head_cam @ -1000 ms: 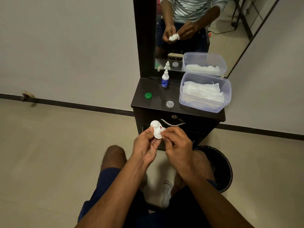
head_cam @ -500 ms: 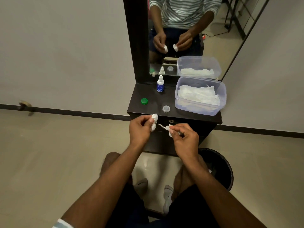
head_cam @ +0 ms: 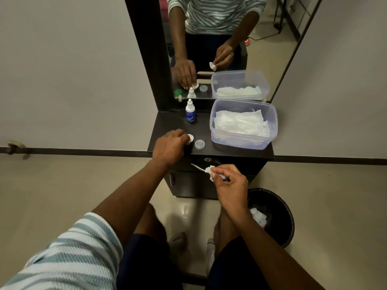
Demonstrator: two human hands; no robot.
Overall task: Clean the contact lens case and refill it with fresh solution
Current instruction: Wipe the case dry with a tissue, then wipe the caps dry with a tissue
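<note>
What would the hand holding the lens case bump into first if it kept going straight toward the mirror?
Probably the small dropper bottle. The left hand, holding the lens case, points roughly toward it, with bare cabinet top between. Depth is hard to judge.

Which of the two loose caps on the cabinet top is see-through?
The clear cap, lying just right of the left hand. The other cap is green and mostly hidden behind that hand.

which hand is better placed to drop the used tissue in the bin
Right. The right hand already pinches the tissue wad and hovers just above the black bin. The left hand is on the cabinet top, busy holding the lens case.
</note>
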